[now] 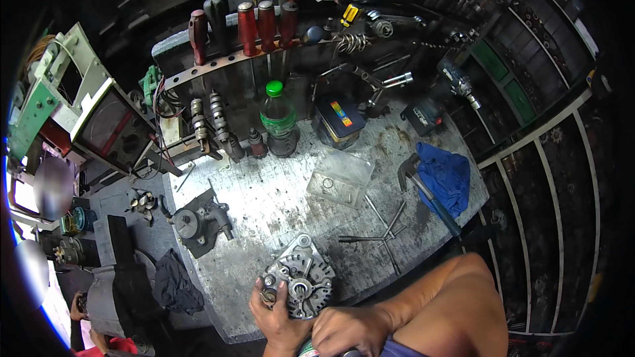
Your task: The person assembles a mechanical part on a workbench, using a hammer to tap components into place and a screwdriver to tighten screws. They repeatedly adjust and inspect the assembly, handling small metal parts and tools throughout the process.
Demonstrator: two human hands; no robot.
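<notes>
A silver alternator (301, 279) rests on the metal worktop near its front edge, its finned end and central shaft facing up. My left hand (274, 317) grips its left side, fingers and thumb around a small round fitting there. Just to the right and nearer to me, my right hand (350, 330) is closed, with the fingers curled under. Whatever it holds is hidden at the lower edge of the view. Part of a green and white label peeks out between the two hands. Beyond the alternator lies a three-armed T-shaped wrench (383, 237).
A hammer (430, 192) lies against a blue cloth (446, 178) at right. Behind stand a clear plastic case (340, 175), a green-capped bottle (278, 122) and a screwdriver rack (218, 63). A dirty pump-like part (202, 223) sits left. Another person's hand (78, 309) shows lower left.
</notes>
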